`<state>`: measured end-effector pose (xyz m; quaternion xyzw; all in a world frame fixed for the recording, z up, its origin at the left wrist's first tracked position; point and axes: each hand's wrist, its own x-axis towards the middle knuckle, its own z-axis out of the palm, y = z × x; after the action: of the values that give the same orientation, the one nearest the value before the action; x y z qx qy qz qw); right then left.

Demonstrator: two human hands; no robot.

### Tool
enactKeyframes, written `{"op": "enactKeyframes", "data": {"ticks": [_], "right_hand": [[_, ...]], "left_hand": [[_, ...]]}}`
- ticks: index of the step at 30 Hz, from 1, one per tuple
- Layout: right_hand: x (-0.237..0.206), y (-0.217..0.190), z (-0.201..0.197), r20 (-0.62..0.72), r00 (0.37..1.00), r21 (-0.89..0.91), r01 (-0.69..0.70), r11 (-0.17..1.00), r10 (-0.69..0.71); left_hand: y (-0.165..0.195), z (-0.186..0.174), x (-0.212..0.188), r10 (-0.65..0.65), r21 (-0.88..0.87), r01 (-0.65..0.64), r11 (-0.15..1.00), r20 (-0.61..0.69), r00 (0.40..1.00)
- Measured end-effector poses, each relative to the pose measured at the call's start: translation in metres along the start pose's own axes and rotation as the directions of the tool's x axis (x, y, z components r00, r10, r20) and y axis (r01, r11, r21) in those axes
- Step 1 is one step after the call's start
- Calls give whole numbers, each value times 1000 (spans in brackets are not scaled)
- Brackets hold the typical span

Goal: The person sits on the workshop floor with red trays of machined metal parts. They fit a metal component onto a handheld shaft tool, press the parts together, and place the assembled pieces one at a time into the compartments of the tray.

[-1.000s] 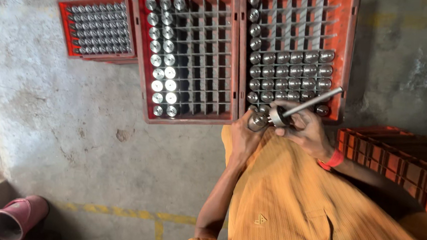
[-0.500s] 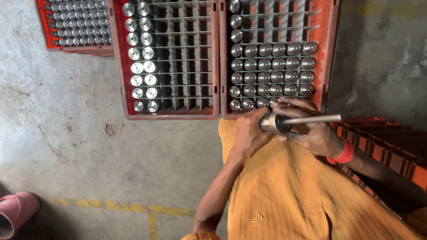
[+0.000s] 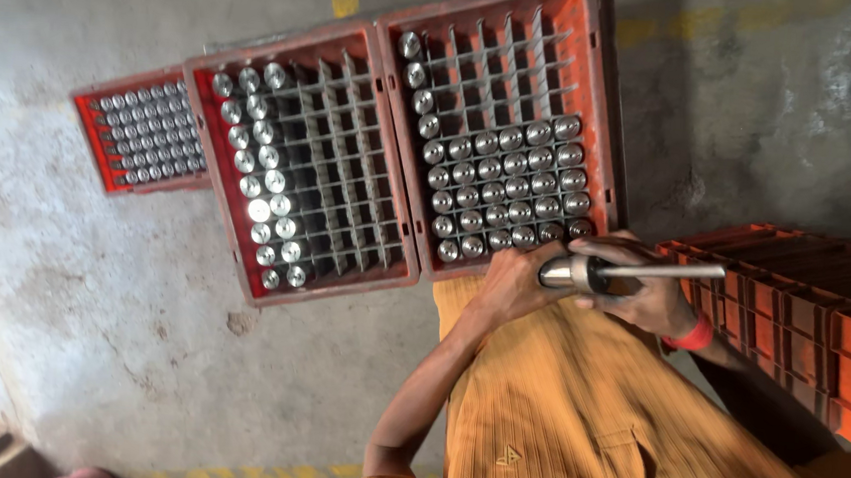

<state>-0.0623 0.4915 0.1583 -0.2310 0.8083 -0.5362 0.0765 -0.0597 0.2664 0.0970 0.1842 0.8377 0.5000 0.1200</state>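
My left hand (image 3: 510, 281) and my right hand (image 3: 646, 296), which has a red band at the wrist, meet over my mustard-coloured clothing. Together they hold a shiny metal cylinder (image 3: 565, 272) with a thin metal rod (image 3: 673, 272) sticking out of it, almost level, toward the right. They sit just at the near edge of a red divided crate (image 3: 595, 101), whose near rows are filled with upright metal cylinders (image 3: 504, 190); its far cells are mostly bare.
A second red divided crate (image 3: 343, 273) lies to the left with two rows of cylinders along one side. A smaller full red crate (image 3: 100, 151) lies beyond it. Stacked orange crates (image 3: 819, 326) stand at the right. The floor is rough concrete with yellow lines.
The rod has swung from tilted upward to nearly level. Both hands have drawn a little off the crate's edge, still gripping the cylinder. The view has shifted.
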Motion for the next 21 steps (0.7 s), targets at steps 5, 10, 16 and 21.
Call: {"op": "enactKeyframes", "data": {"ticks": [5, 10, 16, 21], "right_hand": [[-44, 14, 2, -293, 947, 305, -37, 952, 131], [-59, 14, 9, -333, 884, 498, -131, 857, 329], [-56, 7, 31, -307, 905, 422, -146, 895, 293], [-60, 8, 48, -242, 892, 797, -42, 603, 382]], "left_hand": [[-77, -45, 32, -185, 373, 168, 913, 11, 983], [-145, -100, 88, 148, 647, 24, 762, -211, 966], [-152, -118, 105, 148, 758, -66, 649, -41, 988], [-137, -137, 76, 132, 460, 30, 888, -316, 940]]}}
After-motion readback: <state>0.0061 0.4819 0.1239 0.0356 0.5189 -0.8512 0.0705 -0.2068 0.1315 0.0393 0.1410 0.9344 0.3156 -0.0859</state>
